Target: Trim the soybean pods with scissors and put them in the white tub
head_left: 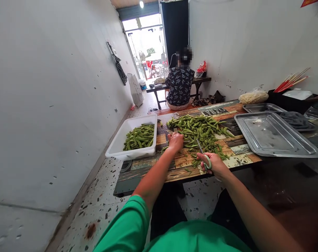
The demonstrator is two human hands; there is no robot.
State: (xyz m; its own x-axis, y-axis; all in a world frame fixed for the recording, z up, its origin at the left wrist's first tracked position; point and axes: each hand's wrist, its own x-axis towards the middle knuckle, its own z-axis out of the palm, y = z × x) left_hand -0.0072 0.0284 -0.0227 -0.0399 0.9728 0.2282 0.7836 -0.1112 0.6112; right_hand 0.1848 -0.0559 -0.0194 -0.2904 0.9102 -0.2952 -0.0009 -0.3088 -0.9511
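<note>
A loose pile of green soybean pods (200, 127) is spread over the wood-patterned table (185, 161). At the pile's left edge is my left hand (176, 141), its fingers curled inward; whatever they hold is hidden. My right hand (211, 162) grips a pair of scissors (199, 145) by its pale green handles, with the metal blades pointing away toward the pods. Small cut bits lie on the tabletop around the scissors. Left of my left hand, a white plastic tub (117, 138) has more pods (140, 137) heaped along its right side.
Metal trays (276, 136) lie on the right, a dark cloth (295, 120) behind them. A bag of pale sticks (253, 97) and a black box (287, 99) stand farther back. Beyond the table a person (181, 85) sits facing away. The wall (56, 87) runs along the left.
</note>
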